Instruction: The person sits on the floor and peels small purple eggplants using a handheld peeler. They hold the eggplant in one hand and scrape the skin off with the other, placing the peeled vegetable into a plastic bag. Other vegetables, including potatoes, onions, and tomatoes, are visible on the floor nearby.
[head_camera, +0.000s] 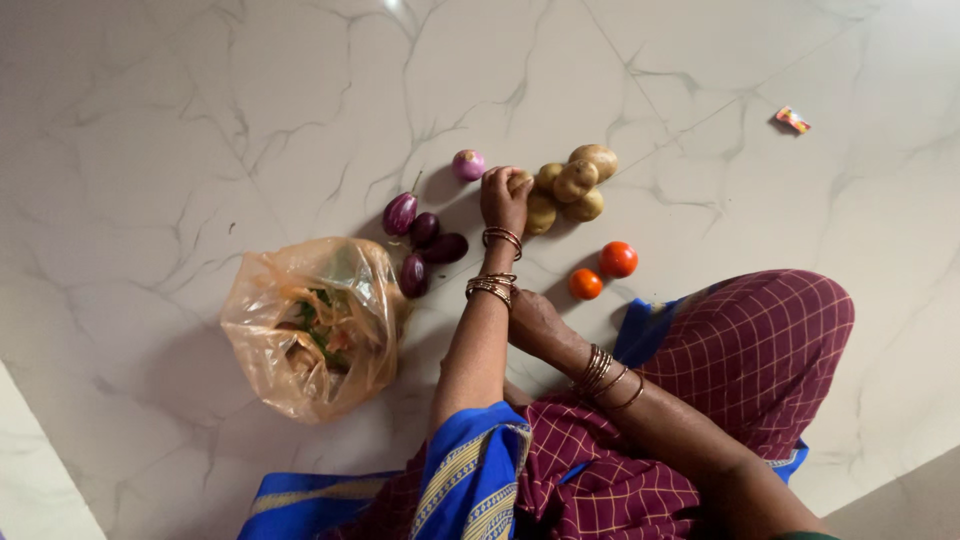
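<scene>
The left hand (503, 197) is closed around a small tan potato (519, 182) at the near-left edge of the heap of brown potatoes (575, 185) on the white marble floor (200, 120), while the right hand (535, 320) rests further back, its fingers hidden behind the left forearm.

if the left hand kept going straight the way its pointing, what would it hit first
The left hand reaches up the floor, away from the person, and already rests on a potato at the near edge of the potato pile. Beyond that the marble floor looks free; the onion sits just off to the side.
</scene>
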